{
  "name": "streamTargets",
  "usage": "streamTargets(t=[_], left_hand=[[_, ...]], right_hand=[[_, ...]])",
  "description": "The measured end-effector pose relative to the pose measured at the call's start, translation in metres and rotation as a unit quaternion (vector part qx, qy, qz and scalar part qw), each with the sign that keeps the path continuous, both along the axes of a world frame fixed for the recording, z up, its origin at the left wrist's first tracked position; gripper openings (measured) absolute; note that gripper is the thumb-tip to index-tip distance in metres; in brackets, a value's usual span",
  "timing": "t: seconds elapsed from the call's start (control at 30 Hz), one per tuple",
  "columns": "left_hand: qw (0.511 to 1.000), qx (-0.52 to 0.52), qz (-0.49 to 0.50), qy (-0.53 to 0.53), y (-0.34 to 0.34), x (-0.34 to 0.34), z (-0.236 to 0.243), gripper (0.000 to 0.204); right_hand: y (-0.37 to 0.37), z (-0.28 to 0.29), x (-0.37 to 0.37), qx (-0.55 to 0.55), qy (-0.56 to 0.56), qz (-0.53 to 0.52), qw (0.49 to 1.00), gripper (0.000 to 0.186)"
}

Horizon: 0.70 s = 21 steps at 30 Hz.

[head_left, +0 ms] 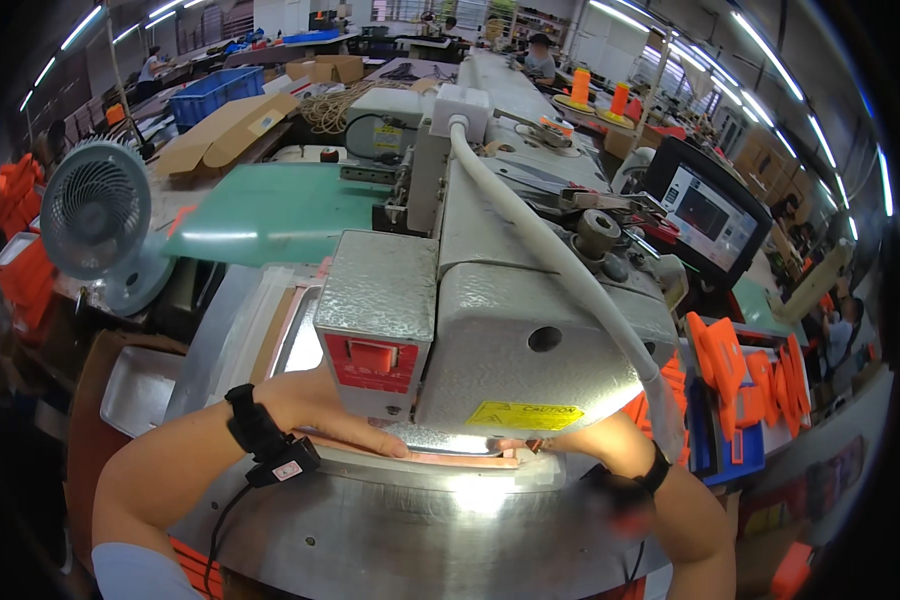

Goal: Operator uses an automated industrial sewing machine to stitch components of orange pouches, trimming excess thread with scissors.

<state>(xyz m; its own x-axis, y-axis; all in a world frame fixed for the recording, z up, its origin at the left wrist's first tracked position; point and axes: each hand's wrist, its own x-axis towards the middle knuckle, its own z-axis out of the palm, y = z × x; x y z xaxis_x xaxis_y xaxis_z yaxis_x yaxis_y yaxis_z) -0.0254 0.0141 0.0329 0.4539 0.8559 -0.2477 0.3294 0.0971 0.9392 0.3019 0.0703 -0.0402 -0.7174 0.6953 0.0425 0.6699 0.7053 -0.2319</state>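
Observation:
A large grey industrial sewing machine point(540, 335) fills the middle, its head hanging over a metal work table point(360, 530). Under its front edge lies a narrow pinkish-tan strip point(450, 460) along the near side of a shiny plate. My left hand point(345, 420) reaches in from the left and rests at the strip, thumb stretched out along it; its other fingers are hidden behind the machine's red-labelled switch box point(373, 330). From the right comes my right hand point(545, 445), mostly covered by the machine head, with fingertips near the strip's right end. Both wrists wear black straps.
A thick pale hose point(530, 225) runs down the machine's right side. A grey fan point(97, 210) and a metal tray point(142, 388) stand left. Right are a control screen point(708, 212) and orange pieces point(720, 365) in a blue bin. A green sheet point(280, 212) lies behind.

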Motion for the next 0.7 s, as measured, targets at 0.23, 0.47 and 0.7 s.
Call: streamTargets(t=[0.23, 0.47, 0.7], left_hand=[[0.999, 0.045, 0.001, 0.012, 0.001, -0.002, -0.006, 0.070], [1.000, 0.020, 0.005, 0.006, 0.000, -0.004, -0.010, 0.069], [0.997, -0.051, -0.034, -0.041, 0.001, 0.001, -0.013, 0.081]], right_hand=[[0.001, -0.001, -0.001, -0.010, 0.001, -0.003, 1.000, 0.060], [0.001, -0.002, 0.003, -0.029, 0.008, -0.010, 1.000, 0.053], [-0.006, -0.001, 0.020, -0.088, -0.005, -0.064, 0.994, 0.047]])
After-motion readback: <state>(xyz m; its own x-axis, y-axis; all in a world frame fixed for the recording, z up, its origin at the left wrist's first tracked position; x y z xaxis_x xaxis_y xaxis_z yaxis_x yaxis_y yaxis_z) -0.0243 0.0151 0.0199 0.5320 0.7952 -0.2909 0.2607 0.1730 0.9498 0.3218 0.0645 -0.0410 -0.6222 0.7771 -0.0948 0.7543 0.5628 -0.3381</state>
